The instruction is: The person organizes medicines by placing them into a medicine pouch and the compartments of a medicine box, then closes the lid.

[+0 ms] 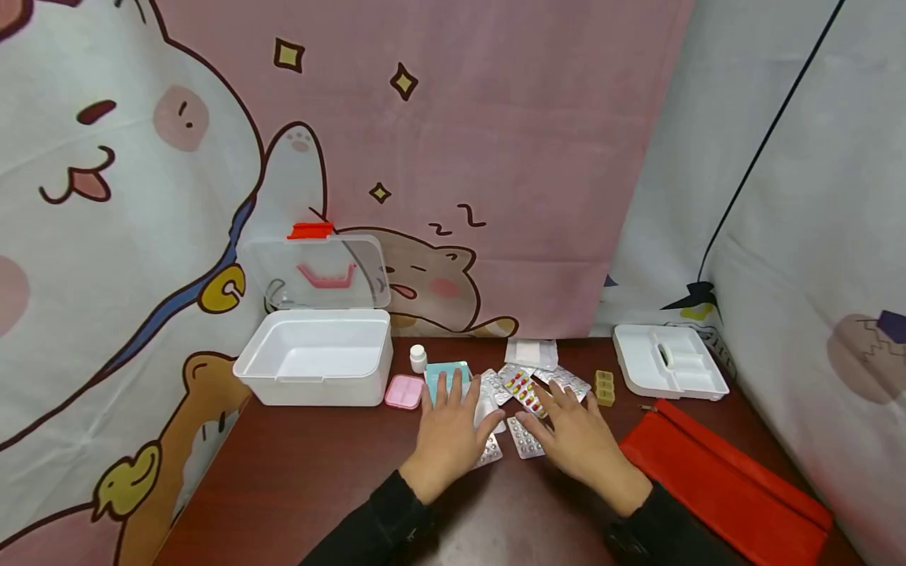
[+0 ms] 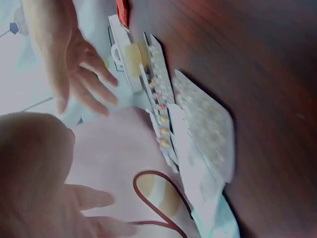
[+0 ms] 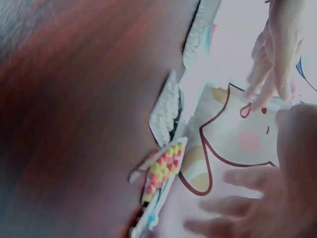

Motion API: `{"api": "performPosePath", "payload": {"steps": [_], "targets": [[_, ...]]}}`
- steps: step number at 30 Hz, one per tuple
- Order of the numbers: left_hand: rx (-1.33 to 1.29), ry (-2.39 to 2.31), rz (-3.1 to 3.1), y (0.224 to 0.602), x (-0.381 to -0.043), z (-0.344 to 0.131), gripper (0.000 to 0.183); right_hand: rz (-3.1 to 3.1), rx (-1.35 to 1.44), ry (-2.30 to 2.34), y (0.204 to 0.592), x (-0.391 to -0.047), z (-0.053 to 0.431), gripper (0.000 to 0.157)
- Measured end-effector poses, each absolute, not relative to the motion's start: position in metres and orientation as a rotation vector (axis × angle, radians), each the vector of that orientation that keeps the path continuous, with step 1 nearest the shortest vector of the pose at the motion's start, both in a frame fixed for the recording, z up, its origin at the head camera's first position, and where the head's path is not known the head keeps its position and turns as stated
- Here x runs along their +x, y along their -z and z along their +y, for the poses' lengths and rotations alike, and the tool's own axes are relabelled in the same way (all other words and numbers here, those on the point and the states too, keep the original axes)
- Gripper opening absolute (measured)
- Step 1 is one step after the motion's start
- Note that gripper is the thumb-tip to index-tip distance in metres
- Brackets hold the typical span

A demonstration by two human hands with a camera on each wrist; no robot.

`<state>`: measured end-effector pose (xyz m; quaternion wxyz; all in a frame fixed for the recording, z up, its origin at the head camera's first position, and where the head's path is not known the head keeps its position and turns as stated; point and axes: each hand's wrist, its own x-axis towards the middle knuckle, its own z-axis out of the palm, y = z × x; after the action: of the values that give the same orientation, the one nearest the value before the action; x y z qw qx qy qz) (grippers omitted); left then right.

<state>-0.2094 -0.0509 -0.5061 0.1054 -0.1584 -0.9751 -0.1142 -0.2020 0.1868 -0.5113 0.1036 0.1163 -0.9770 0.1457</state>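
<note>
Both hands hover, fingers spread, above a cluster of medicine packs on the table. My left hand point(image 1: 449, 432) is over a teal packet point(image 1: 440, 374) and a blister pack point(image 1: 490, 451) partly hidden beneath it. On the right, my right hand point(image 1: 576, 440) is near a blister pack of red and yellow capsules point(image 1: 524, 391) and a silver blister pack point(image 1: 526, 437). Neither hand holds anything. In the right wrist view, the capsule pack point(image 3: 164, 166) lies apart from the fingers. A white packet point(image 1: 532, 353) lies at the back of the cluster.
An open white box point(image 1: 311, 393) with a raised clear lid stands left. Beside it are a pink pill case point(image 1: 405, 391) and a white bottle point(image 1: 418, 358). To the right are a yellow pill case point(image 1: 605, 387), a white compartment tray point(image 1: 658, 381) and a red zip pouch point(image 1: 729, 479).
</note>
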Motion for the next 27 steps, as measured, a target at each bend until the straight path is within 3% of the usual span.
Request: {"api": "performPosePath", "payload": {"steps": [4, 7, 12, 17, 22, 27], "targets": [[-0.596, 0.336, -2.686, 0.501, -0.211, -0.037, 0.055, -2.756, 0.353, -0.429, 0.495, -0.199, 0.203, 0.030], [-0.688, 0.357, -2.595, 0.494, -0.213, -0.021, 0.041, -2.741, 0.328, -0.434, 0.484, -0.198, 0.221, 0.015], [-0.769, 0.408, -2.656, 0.486, -0.218, 0.012, 0.032, -2.796, 0.236, -0.478, 0.470, -0.194, 0.257, 0.018], [-0.836, 0.393, -2.734, 0.486, -0.223, 0.052, 0.030, -3.003, 0.054, -0.436, 0.460, -0.184, 0.312, 0.030], [-0.880, 0.362, -2.759, 0.490, -0.220, 0.086, 0.026, -3.211, -0.166, -0.362, 0.462, -0.176, 0.377, 0.027], [-0.892, 0.404, -2.816, 0.491, -0.213, 0.113, 0.022, -3.308, -0.248, -0.321, 0.470, -0.164, 0.431, 0.034]]}}
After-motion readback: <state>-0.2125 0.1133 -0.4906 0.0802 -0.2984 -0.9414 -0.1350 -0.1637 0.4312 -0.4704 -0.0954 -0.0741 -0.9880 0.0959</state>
